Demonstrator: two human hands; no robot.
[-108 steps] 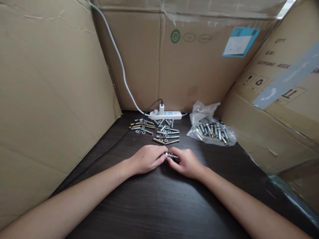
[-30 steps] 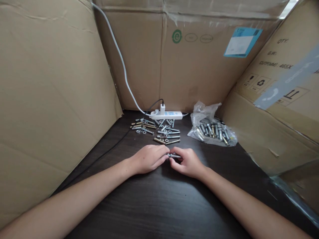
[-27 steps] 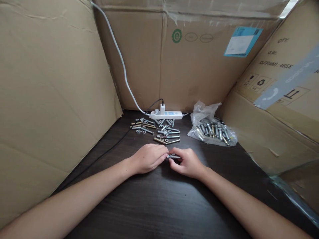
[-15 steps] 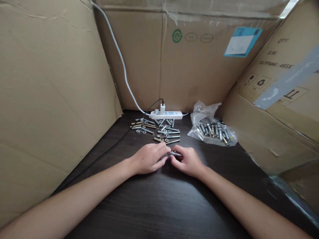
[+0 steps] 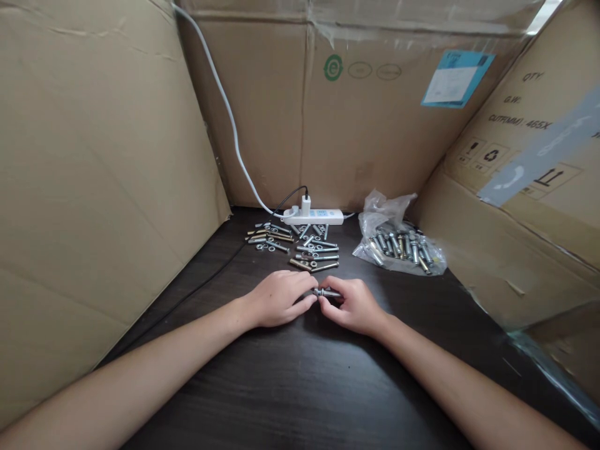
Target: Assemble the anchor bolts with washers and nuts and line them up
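Observation:
Both of my hands rest on the dark wooden table (image 5: 300, 387), fingertips meeting over one metal anchor bolt (image 5: 327, 292). My right hand (image 5: 355, 305) is curled round the bolt's shaft. My left hand (image 5: 280, 297) pinches the bolt's near end, where a nut or washer sits; the exact part is too small to make out. Just beyond my hands lie several loose bolts, sleeves and washers (image 5: 293, 245) in rough rows.
A clear plastic bag of bolts (image 5: 398, 245) lies at the back right. A white power strip (image 5: 313, 217) with a plugged charger and white cable (image 5: 225, 106) sits against the back. Cardboard boxes (image 5: 94, 187) wall in the table on three sides.
My fingers have shifted slightly on the bolt, and the bolt has stayed between both hands at the same spot. Nothing else on the table has moved.

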